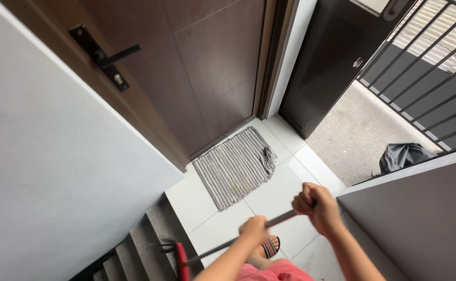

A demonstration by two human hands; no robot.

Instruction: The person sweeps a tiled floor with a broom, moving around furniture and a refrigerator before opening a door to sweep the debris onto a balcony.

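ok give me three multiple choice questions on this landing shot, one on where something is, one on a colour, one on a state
1. Where does the grey striped doormat lie?
A. on the stairs
B. on the white tiles in front of the brown door
C. beside the black bag

2. What colour is the broom head at the top of the stairs?
A. red
B. blue
C. yellow

3. How is the brown door standing?
A. wide open
B. taken off its hinges
C. shut

Answers:
1. B, the mat sits on the tile floor right at the foot of the brown door.
2. A, the head at the low end of the broom handle is red; the left hand and right hand both grip that handle.
3. C, the door fills its frame with no gap showing.
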